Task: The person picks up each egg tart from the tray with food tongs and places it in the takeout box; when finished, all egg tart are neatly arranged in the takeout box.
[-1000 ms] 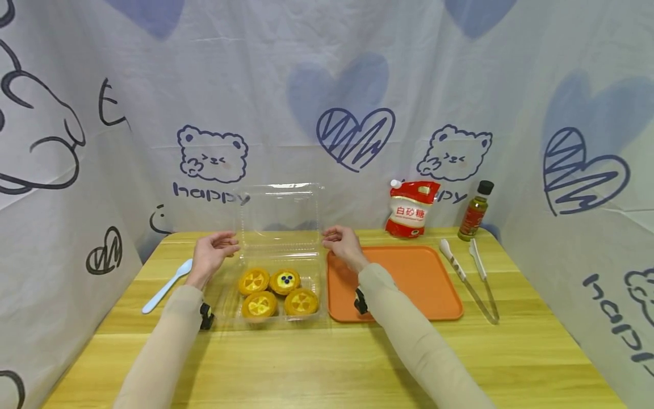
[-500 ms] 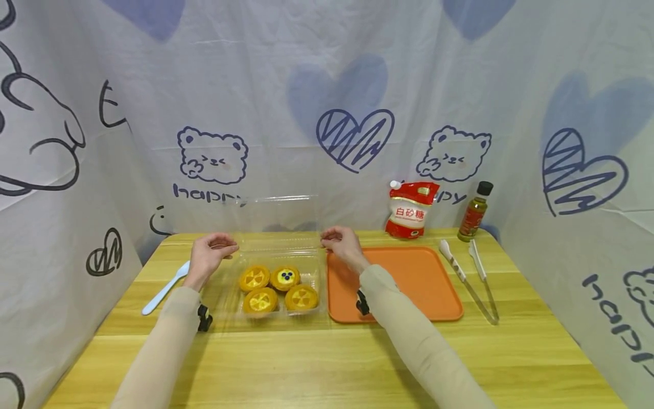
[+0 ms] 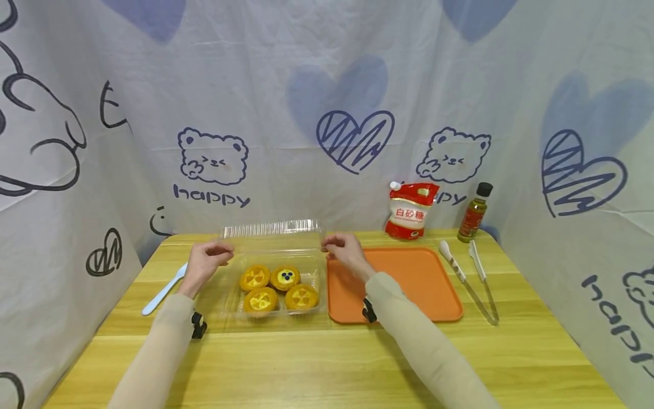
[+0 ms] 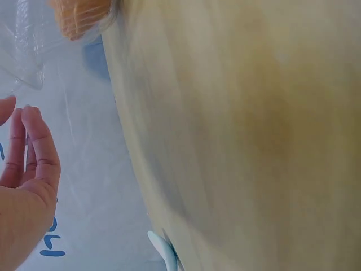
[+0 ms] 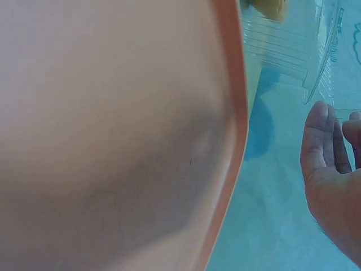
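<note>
A clear plastic clamshell box (image 3: 313,267) stands on the table with its hinged lid (image 3: 271,228) raised at the back; which way the lid tilts I cannot tell. Inside lie several egg tarts (image 3: 261,300), one topped with blueberries (image 3: 286,277). My left hand (image 3: 206,262) hovers at the lid's left side, its fingers loosely bent and apart from the plastic in the left wrist view. At the other side is my right hand (image 3: 347,253). In the right wrist view its fingertips (image 5: 320,108) come close to a corner of the plastic, thumb and fingers apart.
Beside the box lies an orange tray (image 3: 409,284), partly under my right arm. Tongs (image 3: 472,284), a red and white sugar pouch (image 3: 406,213) and an oil bottle (image 3: 474,216) are at the right. A pale blue spatula-like utensil (image 3: 163,291) lies left. A printed curtain hangs behind.
The lid's top edge has come down in the head view. My left hand has shifted a little to the left and lower, and the right hand slightly lower. The tarts stay inside the box.
</note>
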`<state>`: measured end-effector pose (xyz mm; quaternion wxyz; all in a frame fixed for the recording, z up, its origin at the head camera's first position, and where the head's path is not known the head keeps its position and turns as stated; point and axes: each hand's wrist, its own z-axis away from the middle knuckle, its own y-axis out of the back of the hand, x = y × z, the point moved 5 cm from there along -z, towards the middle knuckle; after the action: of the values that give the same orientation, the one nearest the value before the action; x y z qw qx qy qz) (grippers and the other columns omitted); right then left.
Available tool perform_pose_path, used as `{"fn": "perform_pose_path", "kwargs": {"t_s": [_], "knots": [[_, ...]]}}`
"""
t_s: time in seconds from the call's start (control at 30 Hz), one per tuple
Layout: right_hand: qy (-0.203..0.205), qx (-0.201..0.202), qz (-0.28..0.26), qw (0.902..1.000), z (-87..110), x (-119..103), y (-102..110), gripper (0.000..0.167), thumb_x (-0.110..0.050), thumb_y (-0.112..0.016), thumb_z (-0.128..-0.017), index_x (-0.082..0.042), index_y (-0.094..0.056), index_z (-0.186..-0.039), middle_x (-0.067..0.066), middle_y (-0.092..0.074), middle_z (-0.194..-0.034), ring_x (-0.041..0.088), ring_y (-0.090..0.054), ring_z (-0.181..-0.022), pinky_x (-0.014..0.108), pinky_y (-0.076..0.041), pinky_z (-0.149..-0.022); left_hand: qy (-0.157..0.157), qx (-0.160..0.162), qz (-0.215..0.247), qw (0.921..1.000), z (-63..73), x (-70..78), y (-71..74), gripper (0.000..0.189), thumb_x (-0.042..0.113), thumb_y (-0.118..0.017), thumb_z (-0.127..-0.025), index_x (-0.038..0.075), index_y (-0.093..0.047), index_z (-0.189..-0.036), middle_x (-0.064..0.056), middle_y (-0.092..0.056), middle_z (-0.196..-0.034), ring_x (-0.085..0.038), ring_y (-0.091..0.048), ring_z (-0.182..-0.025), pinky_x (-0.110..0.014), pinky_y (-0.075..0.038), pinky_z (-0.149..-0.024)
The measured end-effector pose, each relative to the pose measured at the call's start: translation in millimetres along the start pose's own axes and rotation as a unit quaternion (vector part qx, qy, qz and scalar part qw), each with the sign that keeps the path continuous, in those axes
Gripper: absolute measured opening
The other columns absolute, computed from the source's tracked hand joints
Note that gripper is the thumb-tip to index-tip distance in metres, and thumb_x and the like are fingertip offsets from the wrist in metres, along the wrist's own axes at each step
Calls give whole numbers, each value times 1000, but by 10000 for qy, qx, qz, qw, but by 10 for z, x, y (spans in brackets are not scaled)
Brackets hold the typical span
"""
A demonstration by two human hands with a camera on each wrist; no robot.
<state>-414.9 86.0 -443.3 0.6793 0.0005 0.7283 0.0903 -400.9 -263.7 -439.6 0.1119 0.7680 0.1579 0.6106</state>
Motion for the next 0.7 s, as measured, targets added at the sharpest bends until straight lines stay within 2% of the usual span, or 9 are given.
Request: {"fn": "perform_pose_path", "kwargs": {"t_s": [0.17,0.33,0.4,0.47,0.57,0.63,0.7], "knots": [[-140,-389,-112,9991,90,56,-32,27,-6,-50,-101,7,-60,-123,24,-61,-126,40,-60,-113,58,-51,-94,346,-78,-41,9994,96,-29,44,28,9,-56,-99,-6,-66,-120,-3,-70,-110,-1,-63,-90,-23,-59,-74],[-269,-730,-98,9969,250,72,-60,37,-21,-44,-106,-1,-55,-135,24,-53,-132,41,-54,-113,56,-53,-91,550,-280,222,9978,200,-27,60,37,18,-44,-104,-4,-60,-129,-19,-55,-138,-2,-61,-97,-29,-60,-79],[-270,-811,-36,9963,316,58,-65,40,-25,-41,-107,-3,-54,-137,25,-52,-131,41,-53,-111,53,-55,-87,581,-368,360,9970,241,-24,66,40,18,-40,-105,-6,-57,-132,-21,-49,-143,0,-60,-98,-31,-60,-80],[-248,-828,-7,9963,375,33,-66,41,-26,-40,-107,-5,-53,-139,23,-53,-131,39,-54,-110,51,-55,-84,549,-445,454,9965,278,-10,74,42,18,-39,-105,-9,-55,-132,-19,-51,-141,1,-59,-97,-31,-60,-80],[-137,-801,30,9967,446,-9,-68,40,-25,-41,-107,-5,-54,-139,19,-55,-132,32,-57,-104,50,-55,-82,499,-572,471,9960,335,16,85,44,21,-44,-104,-10,-54,-132,-4,-63,-125,2,-60,-94,-30,-60,-78],[-123,-824,9,9965,486,-24,-72,39,-23,-43,-106,-5,-54,-139,15,-57,-133,24,-57,-99,51,-55,-82,474,-701,386,9957,374,34,87,46,25,-48,-103,-10,-54,-133,6,-65,-116,3,-61,-92,-28,-59,-77],[-118,-889,27,9960,524,-29,-78,39,-22,-45,-105,-4,-53,-139,15,-57,-132,18,-57,-94,50,-55,-82,447,-813,255,9954,414,44,86,48,28,-50,-103,-8,-54,-134,5,-67,-117,4,-62,-92,-27,-58,-77]]}}
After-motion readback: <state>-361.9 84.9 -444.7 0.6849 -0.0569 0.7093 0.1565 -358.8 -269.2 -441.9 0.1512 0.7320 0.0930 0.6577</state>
